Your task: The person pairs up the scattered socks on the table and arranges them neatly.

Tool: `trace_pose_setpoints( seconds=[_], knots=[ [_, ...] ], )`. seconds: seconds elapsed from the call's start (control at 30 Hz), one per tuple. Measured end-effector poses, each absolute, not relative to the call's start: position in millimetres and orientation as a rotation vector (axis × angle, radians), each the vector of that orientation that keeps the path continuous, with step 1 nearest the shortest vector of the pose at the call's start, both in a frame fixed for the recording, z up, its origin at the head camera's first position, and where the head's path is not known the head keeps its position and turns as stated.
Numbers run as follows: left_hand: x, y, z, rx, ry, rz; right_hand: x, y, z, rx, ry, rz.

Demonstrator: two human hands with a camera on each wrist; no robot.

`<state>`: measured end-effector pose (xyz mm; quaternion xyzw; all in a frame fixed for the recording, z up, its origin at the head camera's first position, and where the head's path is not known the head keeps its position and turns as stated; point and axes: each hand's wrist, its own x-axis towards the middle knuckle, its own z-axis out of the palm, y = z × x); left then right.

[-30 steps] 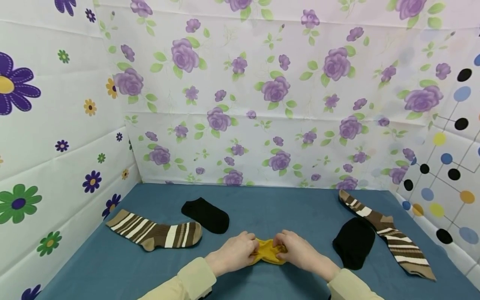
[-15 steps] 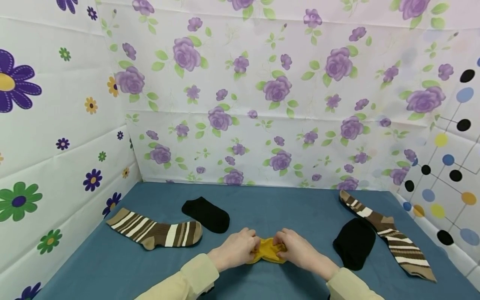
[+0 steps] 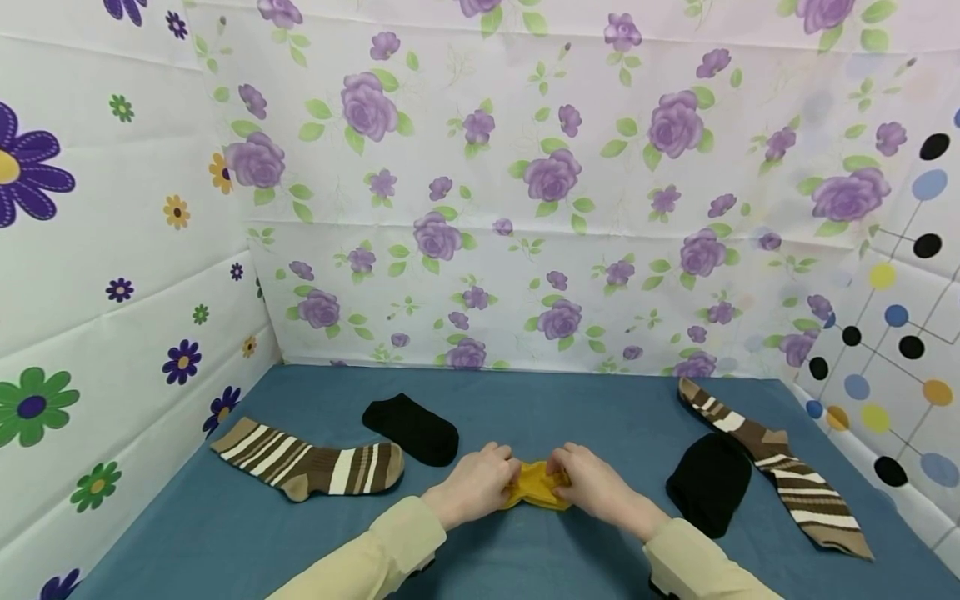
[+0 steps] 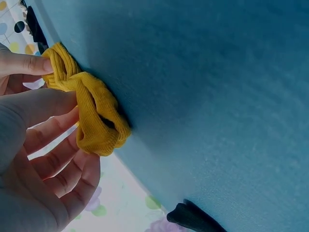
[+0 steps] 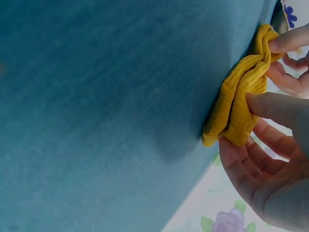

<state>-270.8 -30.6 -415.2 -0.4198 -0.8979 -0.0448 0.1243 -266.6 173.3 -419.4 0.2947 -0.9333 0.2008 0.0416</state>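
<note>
A yellow ribbed sock (image 3: pixel 537 485), bunched into a compact bundle, is between my two hands near the front middle of the table. My left hand (image 3: pixel 480 483) pinches its left end, and my right hand (image 3: pixel 594 485) grips the right end. Seen from the left wrist, the sock (image 4: pixel 99 116) has a twisted middle and a small dark opening in its fold, with the left thumb (image 4: pixel 53 102) pressed on it. In the right wrist view, the bundle (image 5: pixel 239 92) shows a lengthwise crease, held between the right thumb (image 5: pixel 270 106) and the fingers beneath.
On the blue table (image 3: pixel 555 417) lie a striped brown sock (image 3: pixel 318 462) and a black sock (image 3: pixel 412 429) at left. To the right, another black sock (image 3: pixel 708 486) rests against a second striped sock (image 3: pixel 806 500). Patterned cloth walls (image 3: pixel 480 275) enclose the back and sides.
Both hands, with the yellow sock between them, have shifted slightly forward, away from the body. The other socks lie where they were.
</note>
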Motion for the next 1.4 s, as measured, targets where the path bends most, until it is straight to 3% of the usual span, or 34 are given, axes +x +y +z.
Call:
trace_pose_setpoints(
  seconds=[1.4],
  knots=[
    [-327.6,-4.5,-427.3,-0.872,-2.577,0.236,-326.0,166.3,-421.6,0.619,-2.803,0.371]
  ],
)
